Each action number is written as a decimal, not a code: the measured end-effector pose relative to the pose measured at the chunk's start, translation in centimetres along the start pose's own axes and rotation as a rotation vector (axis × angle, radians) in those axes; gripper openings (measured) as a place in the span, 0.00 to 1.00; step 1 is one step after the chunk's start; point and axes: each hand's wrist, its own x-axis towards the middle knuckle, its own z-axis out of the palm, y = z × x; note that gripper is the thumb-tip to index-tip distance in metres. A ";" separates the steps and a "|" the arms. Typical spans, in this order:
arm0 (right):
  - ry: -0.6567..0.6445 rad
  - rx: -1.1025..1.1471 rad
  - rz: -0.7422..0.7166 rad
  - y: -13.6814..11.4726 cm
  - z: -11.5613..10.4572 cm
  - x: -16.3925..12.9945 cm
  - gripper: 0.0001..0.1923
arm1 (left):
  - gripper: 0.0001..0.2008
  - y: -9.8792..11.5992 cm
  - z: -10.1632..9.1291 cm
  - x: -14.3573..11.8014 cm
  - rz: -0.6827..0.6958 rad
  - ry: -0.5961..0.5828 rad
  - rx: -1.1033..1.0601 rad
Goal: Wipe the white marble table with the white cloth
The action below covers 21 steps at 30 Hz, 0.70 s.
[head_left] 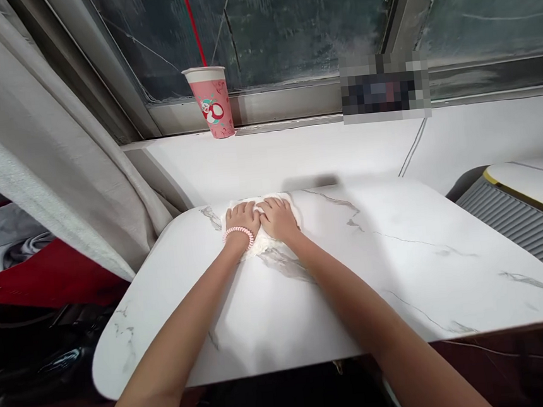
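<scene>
A white cloth with a soft, ragged-looking edge lies on the white marbled table, close to its far edge. My left hand, with a pink coiled band at the wrist, rests palm down on the cloth's left part. On the right part lies my right hand, also palm down. Both hands have their fingers stretched out, pointing away from me, and the thumbs are close together. Most of the cloth is hidden under the hands.
On the window ledge stands a pink paper cup with a red straw. A blurred-out item sits farther right on the ledge. A grey curtain hangs at left, and a grey ridged panel is beyond the table's right end.
</scene>
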 end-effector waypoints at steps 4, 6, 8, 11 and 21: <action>-0.039 -0.001 -0.051 -0.5 -2.1 -4.4 0.19 | 0.24 1.9 -1.1 -4.7 -0.023 -0.036 0.033; -0.065 -0.006 -0.070 -0.8 -3.3 -7.0 0.19 | 0.24 2.8 -1.5 -7.4 0.004 -0.033 0.047; -0.077 -0.020 -0.069 -1.0 -4.4 -9.8 0.20 | 0.24 3.7 -1.8 -10.1 0.053 -0.023 0.045; -0.062 -0.049 -0.037 -1.2 -5.8 -13.9 0.21 | 0.24 5.1 -2.0 -13.5 0.116 -0.030 0.018; -0.074 -0.107 -0.060 0.7 -8.2 -18.5 0.24 | 0.26 9.4 -2.7 -17.1 0.162 -0.116 -0.021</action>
